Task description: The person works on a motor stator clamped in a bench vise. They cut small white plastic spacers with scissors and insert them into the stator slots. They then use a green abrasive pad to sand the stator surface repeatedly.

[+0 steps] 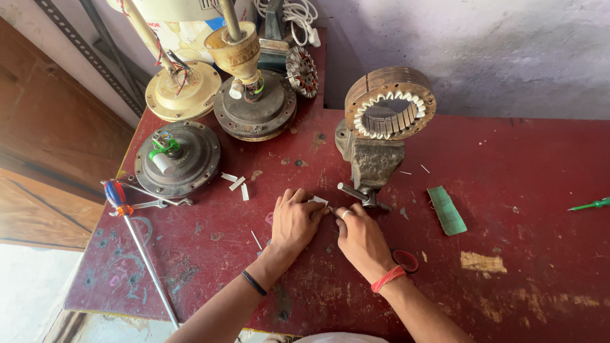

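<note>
My left hand and my right hand meet on the red workbench and pinch a small strip of white paper between their fingertips. Just beyond them a grey bench vise clamps a round motor stator with white paper liners in its slots. The vise handle lies right above my right fingers. A black band sits on my left wrist, a red thread on my right, and a ring is on one right finger.
Three ceiling-fan motor housings crowd the back left. Loose white strips, a spanner, a long rod tool with a red-blue handle, a green paper pad, a red ring and a green screwdriver lie around.
</note>
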